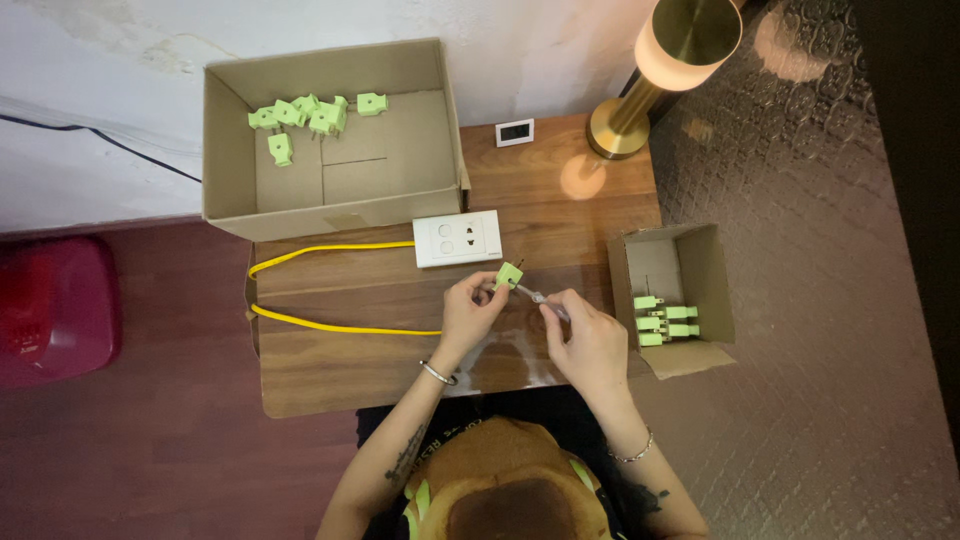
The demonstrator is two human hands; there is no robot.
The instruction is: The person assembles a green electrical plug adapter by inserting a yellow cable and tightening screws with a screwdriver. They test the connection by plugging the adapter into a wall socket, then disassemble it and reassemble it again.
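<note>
While the left hand (pixel 468 308) pinches a small light green plastic plug (pixel 509 275) between its fingertips, the right hand (pixel 590 340) holds a thin silver tool with a clear handle (pixel 538 296) and points its tip at the plug. The right fingers are curled tight around the tool. Both hands are above the brown wooden table (pixel 330 375), near its middle, and the plug is held just below a white flat socket block (pixel 458 238). A long yellow cord (pixel 330 246) runs out of the left side of that block and loops back across the table toward the left hand. At the back left sits a big open cardboard box (pixel 225 150) with a bunch of loose green plugs (pixel 305 115) lying in its far corner. On the right edge of the table sits a small open cardboard box (pixel 715 270) with a few green plugs in a neat row (pixel 668 320). A gold lamp with a white shade (pixel 660 50) stands at the back right, and a little white square screen (pixel 515 132) stands beside it.
</note>
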